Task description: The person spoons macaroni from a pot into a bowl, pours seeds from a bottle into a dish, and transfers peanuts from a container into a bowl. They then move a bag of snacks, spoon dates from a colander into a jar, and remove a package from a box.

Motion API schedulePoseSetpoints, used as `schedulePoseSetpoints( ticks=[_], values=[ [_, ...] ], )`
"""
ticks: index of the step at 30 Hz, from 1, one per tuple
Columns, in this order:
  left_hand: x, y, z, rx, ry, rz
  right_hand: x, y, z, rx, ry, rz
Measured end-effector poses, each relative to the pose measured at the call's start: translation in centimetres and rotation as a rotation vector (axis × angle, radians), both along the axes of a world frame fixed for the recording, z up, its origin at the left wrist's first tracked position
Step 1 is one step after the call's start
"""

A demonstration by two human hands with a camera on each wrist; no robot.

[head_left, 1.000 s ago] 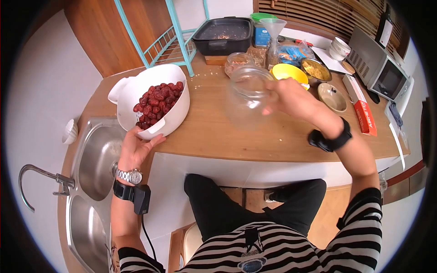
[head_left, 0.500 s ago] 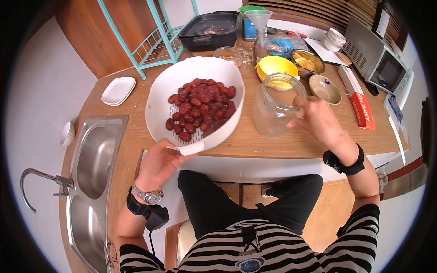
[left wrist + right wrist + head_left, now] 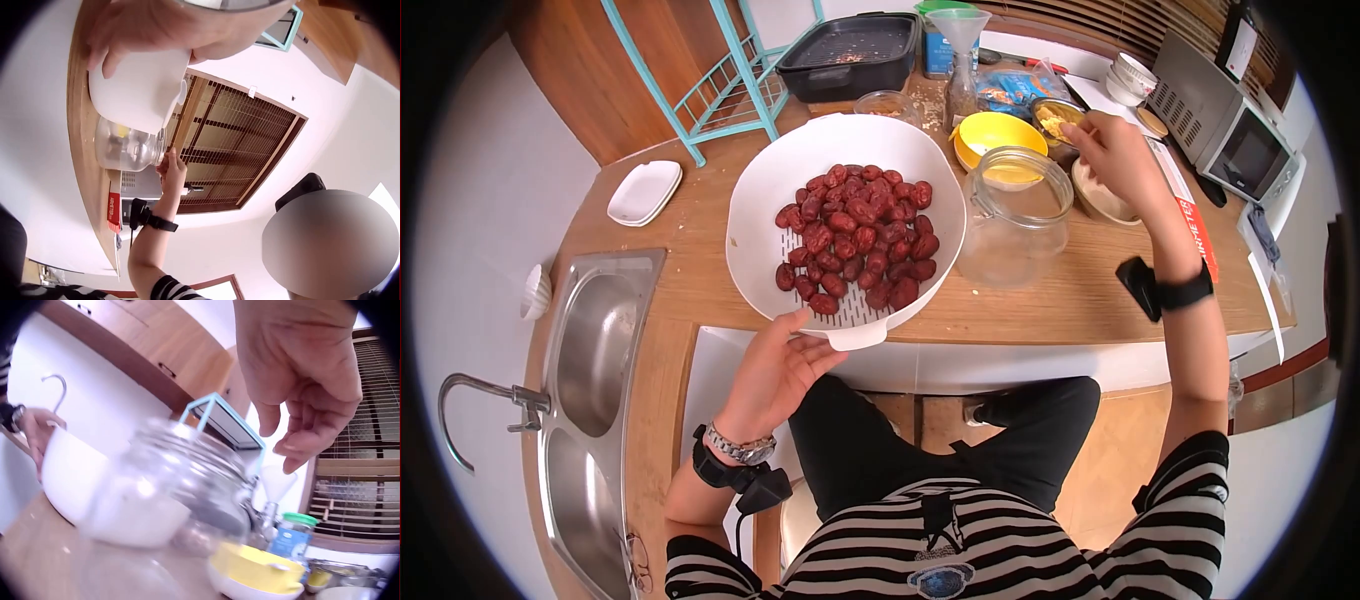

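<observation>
A white colander [image 3: 750, 200] full of red dates [image 3: 855, 235] sits at the counter's front edge. My left hand [image 3: 785, 365] grips its near handle from below, and the left wrist view shows the fingers [image 3: 156, 25] wrapped under the colander [image 3: 134, 87]. An empty clear glass jar [image 3: 1015, 215] stands upright just right of it, free of either hand. My right hand [image 3: 1115, 150] hovers behind the jar, over a beige bowl [image 3: 1105, 200]. Its fingers [image 3: 300, 381] hang loosely curled and hold nothing.
Behind the jar are a yellow bowl [image 3: 995, 135], a metal bowl of yellow food [image 3: 1055, 120], a funnel on a bottle [image 3: 960, 50] and a black pan [image 3: 850, 55]. A teal rack [image 3: 720, 80] and a small white dish [image 3: 643, 192] stand at left. A sink [image 3: 595, 340] lies beyond, a microwave [image 3: 1230, 130] at right.
My left hand has brought the colander from the sink side to the front middle of the counter. My right hand has set the jar down, let go and risen to the back right.
</observation>
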State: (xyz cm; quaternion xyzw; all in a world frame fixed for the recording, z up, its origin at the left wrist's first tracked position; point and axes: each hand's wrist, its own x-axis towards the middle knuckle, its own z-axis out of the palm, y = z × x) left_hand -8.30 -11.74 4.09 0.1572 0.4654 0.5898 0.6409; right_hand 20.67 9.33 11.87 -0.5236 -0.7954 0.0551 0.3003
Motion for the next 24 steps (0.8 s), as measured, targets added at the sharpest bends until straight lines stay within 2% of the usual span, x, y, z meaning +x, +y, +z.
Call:
schedulePoseSetpoints(
  ticks=[2,3,5,9,11,12,13,15,16,18,19,21,22,23,24],
  values=[
    [-0.4,-0.2,-0.4,0.000,-0.001,-0.054,0.6,3.9,-2.2,0.087,-0.238,0.040],
    [-0.5,-0.4,-0.3,0.003,-0.003,-0.051,0.1,4.5,-2.4,0.091,-0.240,0.043],
    [-0.7,-0.9,-0.2,0.009,0.061,-0.055,-0.9,5.3,-2.8,-0.357,-0.187,-0.004],
    [-3.0,-1.3,-1.4,0.059,0.156,-0.016,-0.3,7.8,-5.4,-0.494,-0.116,0.076],
    [-3.8,-1.0,-1.4,0.087,0.410,0.020,-0.3,7.8,-5.7,-0.596,-0.058,0.122],
    [-4.1,-0.8,-1.3,0.095,0.410,0.017,-0.3,7.7,-5.9,-0.621,0.034,0.100],
    [-4.2,-0.6,-1.2,0.093,0.405,0.024,-0.4,7.7,-6.0,-0.622,0.026,0.105],
    [-4.2,-0.4,-0.9,0.050,0.277,-0.015,-0.4,7.8,-6.6,-0.661,0.262,-0.004],
    [-4.0,-0.3,-0.8,0.051,0.273,-0.011,-0.4,7.8,-6.8,-0.660,0.257,-0.002],
    [-3.4,-0.2,-0.6,0.062,0.144,-0.075,-0.3,7.9,-7.4,-0.644,0.577,-0.021],
    [-3.2,-0.1,-0.7,0.062,0.141,-0.069,0.2,8.3,-7.6,-0.646,0.572,-0.018],
    [-3.2,0.1,-0.7,0.089,0.224,-0.074,1.2,9.4,-8.0,-0.542,0.847,0.038],
    [-3.6,0.2,-0.8,0.085,0.221,-0.065,0.5,6.9,-5.5,-0.524,0.838,0.029],
    [-4.2,0.6,-1.1,0.066,0.290,-0.016,1.2,7.3,-5.1,-0.500,0.965,0.079],
    [-4.8,1.0,-1.2,0.046,0.359,0.034,1.8,7.1,-4.3,-0.435,0.973,0.114]
  ],
)
